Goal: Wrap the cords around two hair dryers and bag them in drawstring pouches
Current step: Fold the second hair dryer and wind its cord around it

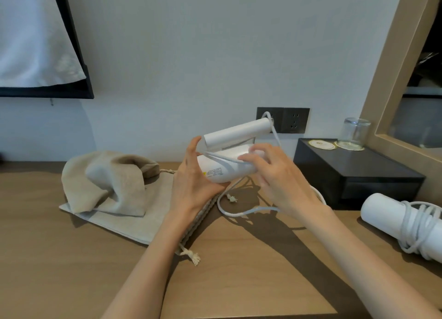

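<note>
Wood-grain desk (239, 259) — left hand (191, 180) grips smooth white dryer (216, 173), right hand (279, 177) pinches cord (239, 213).

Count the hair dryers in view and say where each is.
2. One hair dryer is held above the table by the left hand and right hand; the second hair dryer lies cord-wrapped at far right. The pouches might hide more.

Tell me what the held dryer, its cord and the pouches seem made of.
Held dryer: likely hard plastic, smooth white shell, soft sheen. Cord: probably rubbery or PVC sheath, white, bending in smooth loops. Pouches: beige woven cloth, maybe linen or cotton; matte, creased.
</note>
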`<state>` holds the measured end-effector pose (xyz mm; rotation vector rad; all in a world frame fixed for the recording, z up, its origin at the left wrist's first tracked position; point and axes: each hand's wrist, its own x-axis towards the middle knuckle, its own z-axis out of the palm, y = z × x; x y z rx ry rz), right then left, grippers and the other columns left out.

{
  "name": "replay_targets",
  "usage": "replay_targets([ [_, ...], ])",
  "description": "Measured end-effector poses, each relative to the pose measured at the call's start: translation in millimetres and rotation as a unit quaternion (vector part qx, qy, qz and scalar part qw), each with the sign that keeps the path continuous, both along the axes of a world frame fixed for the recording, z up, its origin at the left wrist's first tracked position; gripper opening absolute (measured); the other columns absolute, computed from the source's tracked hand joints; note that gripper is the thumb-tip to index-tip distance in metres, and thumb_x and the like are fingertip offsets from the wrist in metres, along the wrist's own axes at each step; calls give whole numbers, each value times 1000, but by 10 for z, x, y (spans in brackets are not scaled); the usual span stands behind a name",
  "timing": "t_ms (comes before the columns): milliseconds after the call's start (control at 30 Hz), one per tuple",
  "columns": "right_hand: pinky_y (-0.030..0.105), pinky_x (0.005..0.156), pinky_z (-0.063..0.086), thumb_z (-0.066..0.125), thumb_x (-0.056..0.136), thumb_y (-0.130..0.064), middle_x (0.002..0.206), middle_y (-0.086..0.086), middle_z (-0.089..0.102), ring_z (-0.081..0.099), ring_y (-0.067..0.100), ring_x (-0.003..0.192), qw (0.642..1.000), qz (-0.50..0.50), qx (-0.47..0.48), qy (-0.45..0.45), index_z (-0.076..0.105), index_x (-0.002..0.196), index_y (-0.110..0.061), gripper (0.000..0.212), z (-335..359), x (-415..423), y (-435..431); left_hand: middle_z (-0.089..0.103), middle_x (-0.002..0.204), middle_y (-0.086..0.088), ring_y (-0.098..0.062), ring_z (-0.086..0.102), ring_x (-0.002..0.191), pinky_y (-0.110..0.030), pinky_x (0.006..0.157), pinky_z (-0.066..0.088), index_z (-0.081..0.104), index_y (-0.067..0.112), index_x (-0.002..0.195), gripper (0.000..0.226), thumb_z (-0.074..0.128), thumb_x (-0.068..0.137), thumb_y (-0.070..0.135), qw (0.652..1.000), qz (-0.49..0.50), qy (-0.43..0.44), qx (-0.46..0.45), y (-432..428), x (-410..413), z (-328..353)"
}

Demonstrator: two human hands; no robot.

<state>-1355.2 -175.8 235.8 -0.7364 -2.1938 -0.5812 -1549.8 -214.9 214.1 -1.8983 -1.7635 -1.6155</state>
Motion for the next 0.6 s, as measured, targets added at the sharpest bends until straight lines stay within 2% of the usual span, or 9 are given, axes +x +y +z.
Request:
replay_targets([
  [67,40,61,57,56,91,-14,110,11,58,62,24,83,997,56,-49,-8,58,119,-10,29,-46,-4,-80,59,114,-2,-25,59,97,-27,67,37,17,26,145,114,87,55,36,1000,10,-22,-2,3,-44,-5],
  [167,43,68,56,29,98,-44,101,2,67,66,19,85,971,86,-222,19,57,124,-22,44,-115,50,-140,57,127,-4,-22,56,108,-17,71,31,14,26,149,120,88,55,40,998,14,-54,2,-7,-69,14],
  [233,40,63,55,28,95,-55,86,-2,70,65,13,75,946,83,-312,25,62,116,-32,47,-93,133,-140,57,129,-4,-21,54,112,-16,74,31,15,28,150,122,88,54,40,998,18,-59,7,2,-64,28],
  [267,32,56,51,28,91,-59,76,-3,68,61,10,65,940,67,-333,17,65,108,-36,47,-64,198,-135,57,129,-3,-20,54,112,-16,76,32,16,29,150,122,89,53,39,998,22,-60,10,7,-61,38],
  [300,23,50,42,27,88,-62,68,-4,65,56,9,56,937,39,-346,4,67,98,-38,47,-31,279,-130,58,129,-2,-20,55,112,-17,77,34,17,30,150,121,89,53,39,997,25,-66,13,10,-61,48],
  [333,20,48,36,25,86,-63,64,-3,62,52,9,52,936,2,-351,-11,68,92,-37,50,-1,376,-129,58,128,-2,-19,55,111,-19,78,36,18,31,149,120,89,52,38,996,26,-78,17,13,-67,55],
  [433,18,48,28,23,85,-63,66,-9,58,49,6,54,935,-93,-341,-32,67,93,-33,54,81,621,-110,57,128,-3,-19,55,110,-21,79,39,19,32,149,120,89,53,39,995,28,-87,40,22,-102,64],
  [500,18,53,33,28,86,-65,74,-15,60,54,1,66,937,-104,-332,-19,59,104,-40,43,144,670,-103,56,128,-3,-19,54,111,-19,77,36,20,30,150,119,90,53,33,996,18,-64,51,19,-99,62],
  [600,28,61,47,34,85,-68,79,-12,62,60,2,76,933,-35,-342,104,49,124,-43,49,250,577,-109,57,122,-5,-18,54,105,-17,74,33,22,26,150,117,90,54,26,998,12,-31,55,12,-61,46],
])
